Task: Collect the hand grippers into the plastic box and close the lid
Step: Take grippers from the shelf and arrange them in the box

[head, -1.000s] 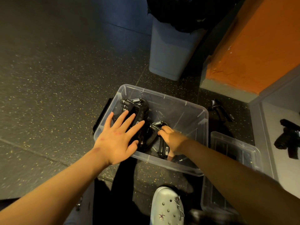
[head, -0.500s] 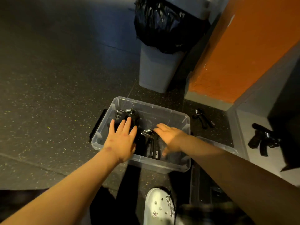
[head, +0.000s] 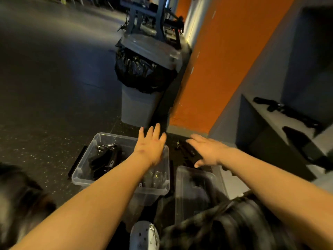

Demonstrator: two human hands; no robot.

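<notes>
Bare skin, nothing held.

- **Left hand**: fingers straight and spread, above the far right corner of the plastic box.
- **Right hand**: fingers loose and apart, over the loose hand gripper on the floor just beyond the box.
- **Change:** half a second ago both hands were down inside the box on its contents. Both are now out and stretched forward.
- **Contents:** black hand grippers lie in the box.
- **Lid**: off, on the floor at the box's right.
- **Outstanding, by judgement:** the loose hand gripper next, then the shelf grippers on the grey shelf, and the lid last.
</notes>
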